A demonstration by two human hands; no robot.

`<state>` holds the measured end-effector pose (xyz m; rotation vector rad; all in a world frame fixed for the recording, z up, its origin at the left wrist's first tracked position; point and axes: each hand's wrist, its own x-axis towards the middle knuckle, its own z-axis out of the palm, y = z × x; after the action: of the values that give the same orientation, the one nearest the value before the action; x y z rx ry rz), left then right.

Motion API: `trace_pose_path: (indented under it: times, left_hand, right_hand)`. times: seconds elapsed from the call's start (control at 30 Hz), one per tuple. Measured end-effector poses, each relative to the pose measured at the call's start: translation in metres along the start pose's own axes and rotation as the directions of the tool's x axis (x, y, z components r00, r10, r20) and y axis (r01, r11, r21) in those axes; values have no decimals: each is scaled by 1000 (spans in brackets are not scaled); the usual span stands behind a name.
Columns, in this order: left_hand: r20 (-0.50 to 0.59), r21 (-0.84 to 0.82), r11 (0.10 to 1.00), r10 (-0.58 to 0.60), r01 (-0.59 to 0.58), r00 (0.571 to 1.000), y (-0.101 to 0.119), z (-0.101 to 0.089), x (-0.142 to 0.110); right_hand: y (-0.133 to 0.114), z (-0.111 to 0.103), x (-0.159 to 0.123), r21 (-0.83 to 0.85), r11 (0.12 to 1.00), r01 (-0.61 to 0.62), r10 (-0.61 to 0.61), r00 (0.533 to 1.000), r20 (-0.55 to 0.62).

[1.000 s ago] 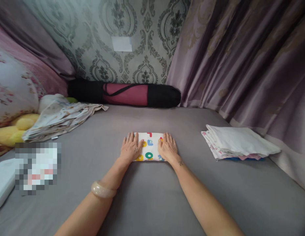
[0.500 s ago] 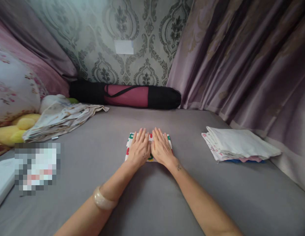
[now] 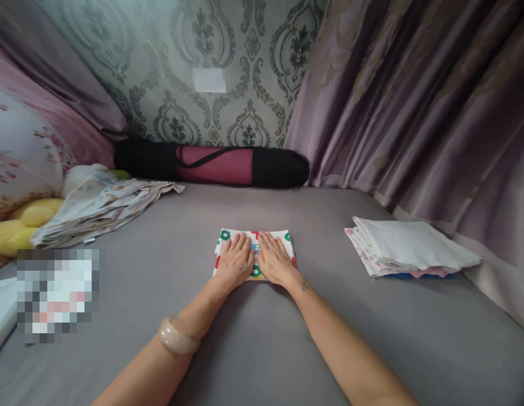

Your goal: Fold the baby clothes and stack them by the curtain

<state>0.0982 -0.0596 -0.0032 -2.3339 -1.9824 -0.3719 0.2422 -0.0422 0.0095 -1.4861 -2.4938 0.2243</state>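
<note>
A folded white cloth (image 3: 256, 272) printed with red, green, blue and yellow shapes lies flat on the grey bed sheet (image 3: 262, 338). My left hand (image 3: 235, 259) rests flat on its left half, fingers stretched forward. Over the right half lies my right hand (image 3: 277, 260), palm down and likewise stretched out. Between the two hands a strip of the print shows, and the cloth's far edge is visible beyond the fingertips. Neither hand grips the cloth. What exact kind of cloth or garment it is, I cannot tell.
To the right sits a stack of folded cloths (image 3: 414, 248), white on top. A long black and maroon bag (image 3: 213, 165) lies against the wall. At left are a loose pile of cloths (image 3: 105, 203), a yellow plush toy (image 3: 37, 217) and a blurred, pixelated item (image 3: 61, 299).
Both hands have slid slightly back toward me over the cloth, uncovering more of its far edge. The view has shifted a little.
</note>
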Motion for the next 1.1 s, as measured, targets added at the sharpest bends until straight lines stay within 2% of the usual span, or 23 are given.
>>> trace_pose_path:
  times: [0.1, 0.17, 0.33, 0.43, 0.53, 0.63, 0.73, 0.8, 0.93, 1.03, 1.1]
  left_hand:
    - [-116, -15, 998, -65, 63, 991, -1, -6, 4]
    - [-139, 7, 994, -107, 109, 985, -3, -7, 5]
    - [29, 54, 986, -160, 158, 987, -10, 2, 4]
    - [44, 56, 985, -166, 164, 985, -12, 5, 4]
    - [22, 47, 985, -169, 168, 985, -11, 2, 4]
    - [-92, 44, 993, -104, 109, 990, -7, -6, 3]
    - [-181, 53, 997, 57, -49, 982, -3, -10, 0]
    - [-129, 49, 994, 105, -100, 986, 0, -7, -2]
    - [24, 38, 997, 67, -68, 997, 1, 4, -3]
    - [52, 35, 998, 52, -54, 997, 1, 4, -2]
    - [32, 37, 998, 49, -50, 998, -1, -1, -1]
  right_hand:
    - [-6, -8, 3, 2, 999, 34, -34, 996, -83]
    - [-10, -9, 7, -3, 998, 70, -70, 990, -123]
    - [-13, 7, 12, 29, 995, 94, -94, 996, 4]
    - [-11, 13, 13, 38, 995, 88, -89, 996, 15]
    - [-11, 11, 12, 43, 995, 89, -90, 996, 16]
    - [-8, 2, 12, 39, 995, 93, -93, 996, -6]
    - [-2, -6, 8, -1, 999, 52, -52, 993, -110]
    - [2, -5, 5, -16, 1000, 24, -26, 994, -110]
    - [7, 3, 0, -13, 1000, 2, -2, 1000, -2]
    - [7, 3, 0, -12, 1000, -3, 3, 1000, 14]
    - [8, 0, 0, -13, 1000, -11, 11, 1000, 12]
